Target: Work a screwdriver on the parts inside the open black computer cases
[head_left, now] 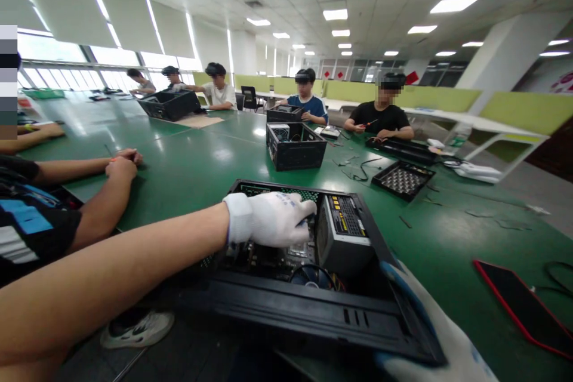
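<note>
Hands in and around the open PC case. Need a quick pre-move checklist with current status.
1. Gloves on both hands: ok, white gloves on left hand and right hand.
2. Case supported: ok, computer case has the right hand at its right-side edge.
3. Left-hand grip: cannot tell, fingers reach in beside the power supply unit, but what they touch is hidden.
4. Power supply unit fastened: cannot tell, it sits inside the case, no fasteners readable.
5. Wires clear of the fan: cannot tell, they bunch close beside it.
6. Neighbour's hands clear: ok, apart from the case.
</note>
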`<state>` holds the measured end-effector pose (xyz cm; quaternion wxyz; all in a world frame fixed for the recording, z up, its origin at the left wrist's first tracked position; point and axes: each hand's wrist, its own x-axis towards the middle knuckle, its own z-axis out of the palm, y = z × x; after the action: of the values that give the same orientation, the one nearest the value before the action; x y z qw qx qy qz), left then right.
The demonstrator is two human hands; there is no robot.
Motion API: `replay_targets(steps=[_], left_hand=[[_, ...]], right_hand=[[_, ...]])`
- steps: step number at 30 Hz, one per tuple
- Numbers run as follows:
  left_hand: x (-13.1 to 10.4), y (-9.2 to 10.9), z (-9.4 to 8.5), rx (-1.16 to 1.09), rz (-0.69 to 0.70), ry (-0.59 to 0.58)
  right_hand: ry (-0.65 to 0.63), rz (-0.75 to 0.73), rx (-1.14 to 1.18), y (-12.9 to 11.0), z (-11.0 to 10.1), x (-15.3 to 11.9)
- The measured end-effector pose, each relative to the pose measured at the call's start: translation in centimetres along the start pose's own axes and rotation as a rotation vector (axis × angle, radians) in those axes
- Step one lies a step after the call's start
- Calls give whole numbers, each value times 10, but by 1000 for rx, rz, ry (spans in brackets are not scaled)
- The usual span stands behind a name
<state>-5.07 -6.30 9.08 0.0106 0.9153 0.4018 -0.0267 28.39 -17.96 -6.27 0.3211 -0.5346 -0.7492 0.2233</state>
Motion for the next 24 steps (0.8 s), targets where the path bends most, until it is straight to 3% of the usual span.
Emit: replay_targets(steps=[4, 6, 8, 10, 13, 15, 17, 21, 24], left_hand=[[-56, -14, -26, -77, -35, 231], [-83, -10, -26, -158, -17, 341], [-104, 1, -14, -253, 8, 443], [-113, 16, 9, -331, 67, 552], [-105, 33, 58, -400, 105, 666], [-93, 34, 94, -419, 50, 732], [-88, 27, 129, -441, -107, 776], [-104, 3, 188, -476, -289, 691], [-121, -8, 213, -486, -338, 675]], right_hand=[[-37, -26, 59, -46, 35, 70], [-60, -99, 72, -66, 59, 112], [-88, -197, 89, -88, 87, 158], [-163, -260, 98, -113, 117, 206], [-247, -219, 57, -152, 161, 275], [-290, -200, 43, -172, 182, 313], [-341, -219, 26, -183, 193, 339], [-359, -280, -72, -166, 187, 366], [-291, -258, -223, -131, 174, 383]])
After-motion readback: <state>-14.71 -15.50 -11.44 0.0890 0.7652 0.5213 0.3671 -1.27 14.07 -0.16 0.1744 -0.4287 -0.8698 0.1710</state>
